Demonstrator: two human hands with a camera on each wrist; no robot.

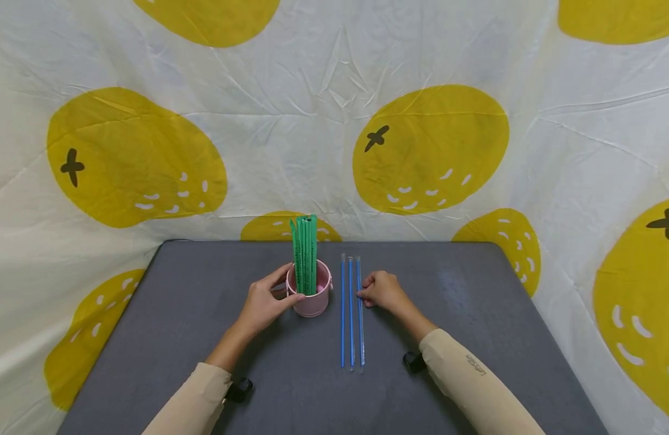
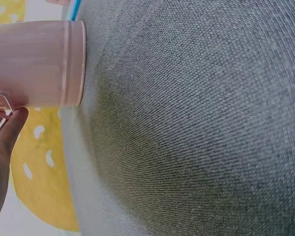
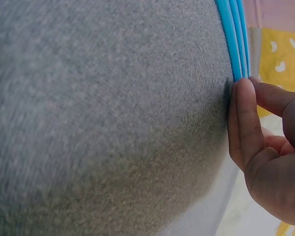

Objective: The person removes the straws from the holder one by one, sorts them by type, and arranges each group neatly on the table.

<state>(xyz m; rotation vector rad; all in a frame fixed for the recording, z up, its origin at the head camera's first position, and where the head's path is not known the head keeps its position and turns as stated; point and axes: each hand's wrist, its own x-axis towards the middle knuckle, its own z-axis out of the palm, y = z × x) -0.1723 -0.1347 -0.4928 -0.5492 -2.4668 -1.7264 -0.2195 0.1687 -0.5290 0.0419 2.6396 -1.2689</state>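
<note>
A round pink bucket [image 1: 311, 307] is gripped by the left hand [image 1: 265, 303]; a thin blue straw [image 1: 361, 332], pinched by the right hand [image 1: 384, 290], seemingly needs lifting.

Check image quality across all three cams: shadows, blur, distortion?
Head: even light, mostly crisp, soft shadows on the gray tabletop. Left wrist: curved moiré-like bands in the tabletop weave, shadow beside the pink bucket. Right wrist: tabletop goes soft toward the left edge, broad shadow across the lower part, wrapped blue straws look bowed, probably lens distortion.
</note>
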